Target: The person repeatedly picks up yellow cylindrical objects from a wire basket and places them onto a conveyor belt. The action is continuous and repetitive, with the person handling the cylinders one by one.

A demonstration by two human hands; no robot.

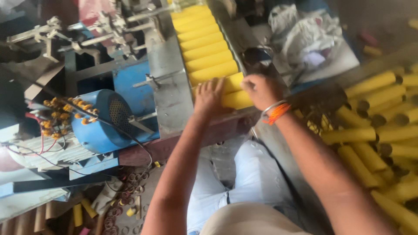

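Yellow tubes (237, 99) lie crosswise at the near end of a sloping metal chute (172, 93). The left hand (209, 96) presses flat and open on them; the right hand (261, 89) curls over one tube's end. A blue motor (102, 119) sits left, a tube pile (383, 130) right.

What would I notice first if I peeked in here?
Bright yellow tubes lined up in a row on a grey metal chute, with the left hand and right hand pressed on the nearest ones. At right lies a big heap of yellow tubes; at left, a blue motor.
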